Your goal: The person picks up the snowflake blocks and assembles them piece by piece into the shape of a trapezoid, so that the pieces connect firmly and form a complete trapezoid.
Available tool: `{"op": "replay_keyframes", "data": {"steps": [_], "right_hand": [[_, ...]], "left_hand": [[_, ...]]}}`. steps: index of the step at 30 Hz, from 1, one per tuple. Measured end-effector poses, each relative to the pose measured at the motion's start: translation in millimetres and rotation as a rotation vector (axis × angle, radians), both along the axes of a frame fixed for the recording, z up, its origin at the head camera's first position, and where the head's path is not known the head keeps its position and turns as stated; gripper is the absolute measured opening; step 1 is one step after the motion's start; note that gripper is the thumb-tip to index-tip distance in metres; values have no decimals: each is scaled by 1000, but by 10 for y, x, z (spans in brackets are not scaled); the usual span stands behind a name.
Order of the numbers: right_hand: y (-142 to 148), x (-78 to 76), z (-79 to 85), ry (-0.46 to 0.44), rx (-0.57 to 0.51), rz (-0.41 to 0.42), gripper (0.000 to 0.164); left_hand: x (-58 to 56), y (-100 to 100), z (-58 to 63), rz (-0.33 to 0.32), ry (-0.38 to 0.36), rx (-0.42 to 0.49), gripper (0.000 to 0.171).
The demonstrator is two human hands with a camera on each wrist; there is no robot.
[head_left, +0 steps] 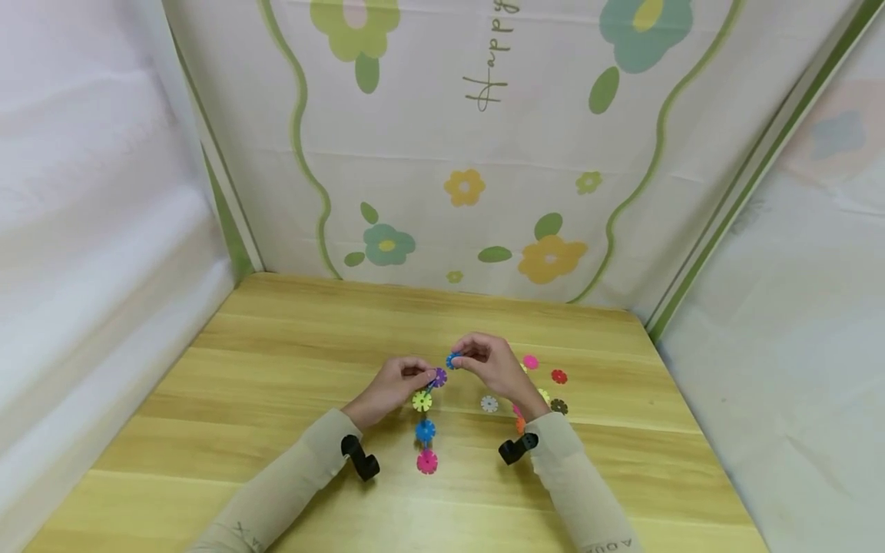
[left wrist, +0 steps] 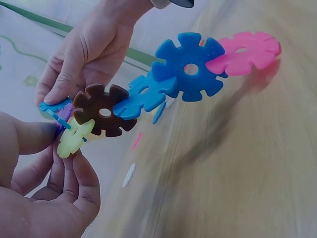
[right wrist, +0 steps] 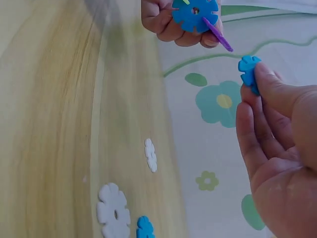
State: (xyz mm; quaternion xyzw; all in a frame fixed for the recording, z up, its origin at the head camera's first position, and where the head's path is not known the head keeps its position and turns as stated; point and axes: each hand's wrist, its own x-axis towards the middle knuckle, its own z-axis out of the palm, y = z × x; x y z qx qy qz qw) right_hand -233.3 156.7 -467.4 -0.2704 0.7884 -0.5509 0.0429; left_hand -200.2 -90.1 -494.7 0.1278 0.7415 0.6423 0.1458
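Note:
My left hand (head_left: 390, 390) pinches the upper end of a chain of slotted plastic snowflake discs, close to a purple disc (head_left: 440, 377). Below hang a yellow disc (head_left: 419, 404), a brown disc (left wrist: 89, 115), blue discs (left wrist: 171, 52) and, at the bottom end, a pink disc (left wrist: 262, 49). Between thumb and fingers my right hand (head_left: 496, 370) holds a single blue snowflake disc (right wrist: 248, 74). In the right wrist view that disc is apart from the purple disc, which sticks out of another blue disc (right wrist: 183, 16) at the left hand.
Loose discs lie on the wooden table (head_left: 276, 353) to the right, partly hidden by the right forearm: a white disc (head_left: 484, 405), a red disc (head_left: 555, 376), a pink disc (head_left: 530, 362) and a brown disc (head_left: 559, 408). A flowered curtain (head_left: 429, 138) rises behind the table.

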Motion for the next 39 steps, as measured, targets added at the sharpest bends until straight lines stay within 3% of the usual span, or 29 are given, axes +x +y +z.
{"op": "replay_keyframes", "data": {"steps": [4, 10, 25, 32, 39], "right_hand": [[-1, 23, -41, -9, -49, 3, 9], [-9, 47, -60, -30, -29, 26, 9], [-95, 50, -150, -56, -88, 36, 3], [11, -43, -8, -87, 91, 82, 14], [173, -349, 102, -18, 286, 6, 16]], "left_hand": [[11, 16, 11, -18, 24, -12, 23], [18, 45, 22, -29, 40, -1, 23], [49, 93, 57, 19, 18, -21, 15], [31, 46, 35, 3, 22, -20, 16], [10, 18, 20, 36, 12, -20, 15]]}}
